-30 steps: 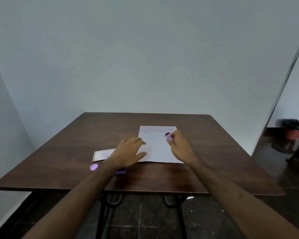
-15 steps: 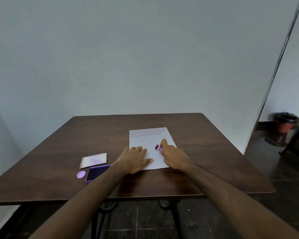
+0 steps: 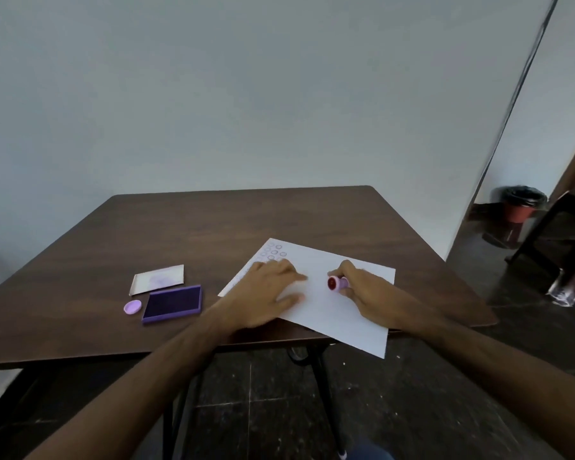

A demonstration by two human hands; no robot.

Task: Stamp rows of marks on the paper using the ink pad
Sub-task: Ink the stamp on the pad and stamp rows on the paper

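A white sheet of paper (image 3: 326,307) lies skewed on the dark wooden table (image 3: 213,227), its near corner hanging over the front edge. Ring-shaped marks show near its far corner. My left hand (image 3: 266,293) lies flat on the paper with fingers spread. My right hand (image 3: 365,290) grips a small purple stamp (image 3: 337,283), held sideways above the paper with its red face turned left. The open purple ink pad (image 3: 173,304) sits to the left of the paper.
A small round purple cap (image 3: 133,307) lies beside the ink pad, and a white lid or card (image 3: 158,279) lies just behind it. A red bin with a black bag (image 3: 521,204) and dark furniture stand on the floor at the right.
The paper has turned and slid toward the front edge, one corner now overhanging. Both hands moved with it, and the view has shifted so the table sits further left.
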